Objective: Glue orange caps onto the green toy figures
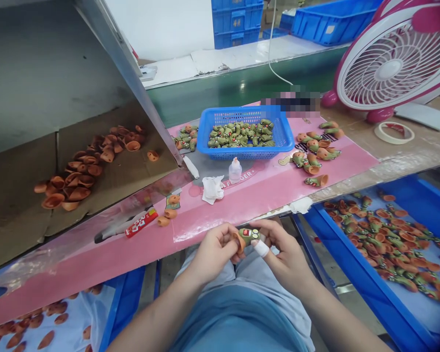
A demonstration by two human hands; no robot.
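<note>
The green figurine (246,233) is located at the lower centre of the frame, above the lap and just beyond the near edge of the desk (275,188). Its orange cup end is directed to the left. The cup end is pinched between the thumb and fingers of the left hand (217,247). The green end is pinched between the thumb and index finger of the right hand (286,247); a white wrap (261,248) is fitted around that thumb.

At the upper centre, a blue basket (286,145) is filled with green pieces (242,135). In front of it, a small bottle (235,172) is set upright, with a crumpled tissue (212,189) placed to its left. Further left, three loose cups (169,214) are positioned near a red-labelled tube (141,223). A pile of orange cups (77,182) is spread on cardboard at the left. Cupped figurines (317,146) are grouped to the right of the basket. More are contained in a blue tray (366,288) at the lower right. A pink fan (392,69) is stationed at the upper right, with a tape roll (379,132) laid below it.
</note>
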